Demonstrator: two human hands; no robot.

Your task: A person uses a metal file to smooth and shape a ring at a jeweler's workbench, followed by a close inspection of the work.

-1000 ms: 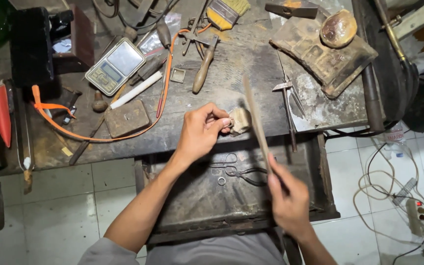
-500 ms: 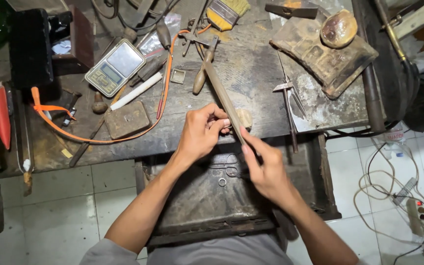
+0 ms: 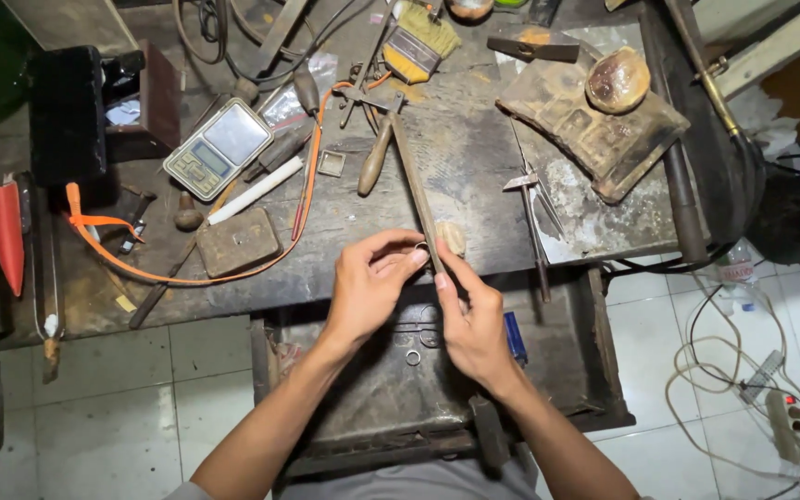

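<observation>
My right hand [image 3: 470, 315] grips the near end of a long thin metal file [image 3: 414, 185] that points away over the workbench [image 3: 474, 148]. My left hand [image 3: 369, 287] pinches a small ring-like piece [image 3: 421, 248] against the file, right at the bench's front edge beside a small wooden peg [image 3: 454, 237]. The piece is mostly hidden by my fingers. Below my hands an open dark drawer [image 3: 567, 370] holds a small metal ring [image 3: 413, 357] and a blue object [image 3: 514, 337].
On the bench lie a small digital scale [image 3: 218, 149], a white stick [image 3: 256, 190], a brass block [image 3: 238, 242], an orange hose [image 3: 187, 275], a brush [image 3: 423, 42], dividers [image 3: 530, 208], a hammer [image 3: 534, 43] and a worn pad [image 3: 594, 130]. Cables and a power strip [image 3: 784, 412] lie on the tiled floor at right.
My right hand came up from the drawer to the bench edge, swinging the file from a slant toward the right to pointing away. My left hand stayed at the bench edge.
</observation>
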